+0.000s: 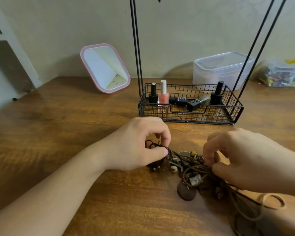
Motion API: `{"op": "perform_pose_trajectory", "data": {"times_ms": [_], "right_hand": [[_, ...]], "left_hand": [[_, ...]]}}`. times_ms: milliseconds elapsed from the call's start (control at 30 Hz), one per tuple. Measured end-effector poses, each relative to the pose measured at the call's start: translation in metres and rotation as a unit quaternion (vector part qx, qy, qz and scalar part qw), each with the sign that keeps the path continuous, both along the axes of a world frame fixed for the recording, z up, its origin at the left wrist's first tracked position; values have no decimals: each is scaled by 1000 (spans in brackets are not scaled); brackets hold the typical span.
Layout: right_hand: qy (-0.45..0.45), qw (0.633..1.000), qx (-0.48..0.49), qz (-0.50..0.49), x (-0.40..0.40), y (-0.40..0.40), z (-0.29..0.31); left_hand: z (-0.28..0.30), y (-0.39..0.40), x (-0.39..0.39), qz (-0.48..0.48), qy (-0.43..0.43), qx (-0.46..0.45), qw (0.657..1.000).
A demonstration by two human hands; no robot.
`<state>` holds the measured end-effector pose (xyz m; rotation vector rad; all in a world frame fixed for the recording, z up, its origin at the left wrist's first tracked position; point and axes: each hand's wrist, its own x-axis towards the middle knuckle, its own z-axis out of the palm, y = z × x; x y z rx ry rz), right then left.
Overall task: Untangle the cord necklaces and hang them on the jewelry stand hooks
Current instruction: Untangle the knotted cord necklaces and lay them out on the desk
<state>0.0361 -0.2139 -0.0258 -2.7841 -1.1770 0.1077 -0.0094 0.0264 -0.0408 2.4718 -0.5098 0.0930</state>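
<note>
Just in front of the jewelry stand (191, 114), we pinch the tangled cord necklaces (191, 167) at both ends, left hand (140, 143) and right hand (242, 157), the knot seemingly running sideways between them

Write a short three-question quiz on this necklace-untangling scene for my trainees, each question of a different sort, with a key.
1. True or false: the cord necklaces already hang on the jewelry stand.
2. Which bottle stands upright in the wire basket beside the pink nail polish? A) a black bottle B) a green bottle C) a blue bottle
3. Fill in: the left hand pinches a dark cord while the right hand pinches ______ cords.

Key
1. False: they lie tangled on the wooden table.
2. A: the black bottle.
3. Brown.
</note>
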Motion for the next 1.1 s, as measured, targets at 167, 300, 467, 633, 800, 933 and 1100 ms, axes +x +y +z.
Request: {"op": "perform_pose_trajectory", "data": {"times_ms": [167,300,467,633,800,933,1100], "right_hand": [[-2,997,73,7,2,0,-4],[23,973,229,14,-6,15,-6],[54,969,240,-3,-13,25,-15],[-25,979,191,-64,-17,34,-19],[-108,974,183,-78,-17,37,-24],[-55,969,233,-60,-17,36,-23],[216,881,420,21,-9,26,-9]], "left_hand": [[0,-7,-2,-7,27,-109,994],[-2,-6,0,10,12,-122,992],[0,-8,0,9,-3,-143,990],[0,-11,-1,6,-20,-155,988],[-2,-11,-1,-1,-27,-166,986],[-1,-8,0,3,-38,-181,983],[1,-5,0,26,-88,-142,986]]}}
